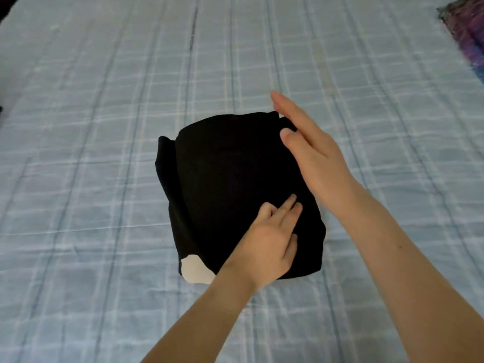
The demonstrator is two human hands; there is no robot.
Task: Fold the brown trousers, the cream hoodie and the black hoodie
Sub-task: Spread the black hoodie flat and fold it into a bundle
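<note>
The black hoodie (225,179) lies folded into a compact bundle in the middle of the bed. A cream patch (195,272) shows at its near left corner; whether it is print or another garment I cannot tell. My left hand (269,239) rests flat on the bundle's near right part, fingers spread on the cloth. My right hand (311,150) is held flat with straight fingers along the bundle's far right edge, touching or just above it. The brown trousers and the cream hoodie are not clearly in view.
The bed is covered by a light blue checked sheet (104,127) that fills the view. A purple patterned cloth (468,35) lies at the far right corner. A dark edge shows at the far left.
</note>
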